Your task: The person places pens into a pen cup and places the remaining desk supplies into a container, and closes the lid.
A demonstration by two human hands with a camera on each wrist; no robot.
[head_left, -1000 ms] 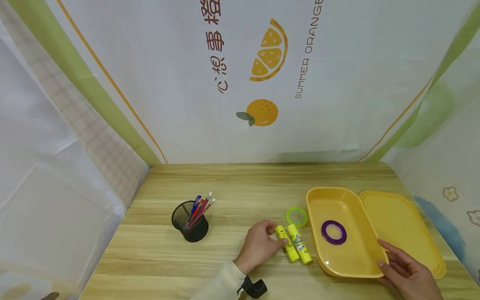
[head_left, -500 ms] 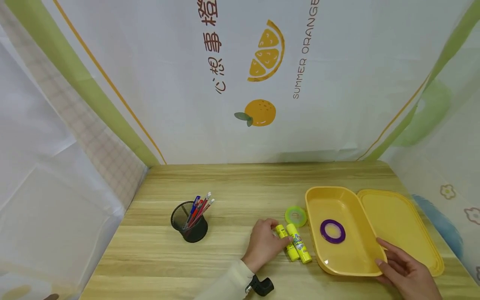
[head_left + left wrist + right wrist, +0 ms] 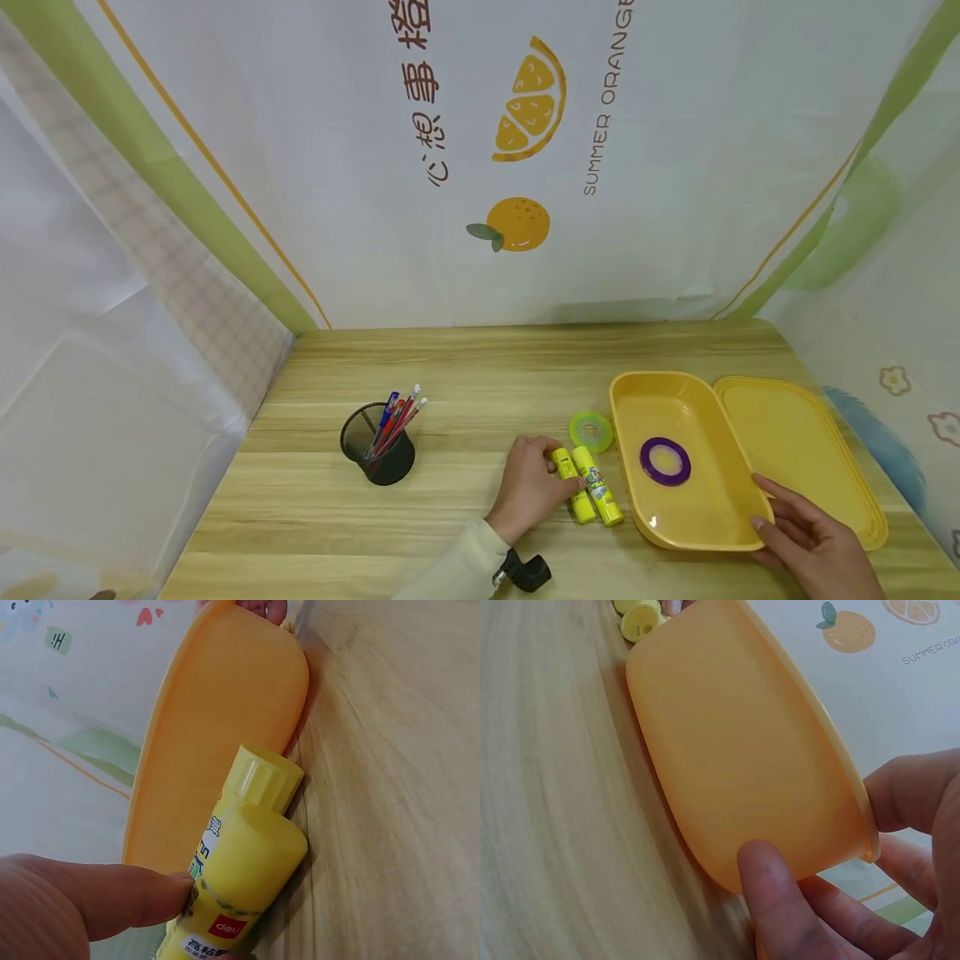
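Note:
Two yellow glue sticks lie side by side on the table, left of a yellow plastic box (image 3: 705, 508). My left hand (image 3: 528, 487) pinches the left glue stick (image 3: 582, 505) between thumb and fingers. In the left wrist view the thumb presses the side of this glue stick (image 3: 251, 859), and the other (image 3: 262, 776) shows behind it. The right glue stick (image 3: 600, 487) rests against it or very near it. At the box's near right corner, my right hand (image 3: 813, 537) grips the rim and wall. A purple-rimmed disc (image 3: 665, 477) lies inside the box.
A green ring-shaped roll (image 3: 591, 432) sits behind the glue sticks, close to the box's left wall. The yellow lid (image 3: 802, 450) lies right of the box. Further left stands a black mesh pen cup (image 3: 386, 458) with pens and pencils. A printed curtain (image 3: 637, 250) hangs behind the table.
My left hand has shifted slightly right and forward around the left glue stick. My right hand stays on the box corner. The head view has turned a little.

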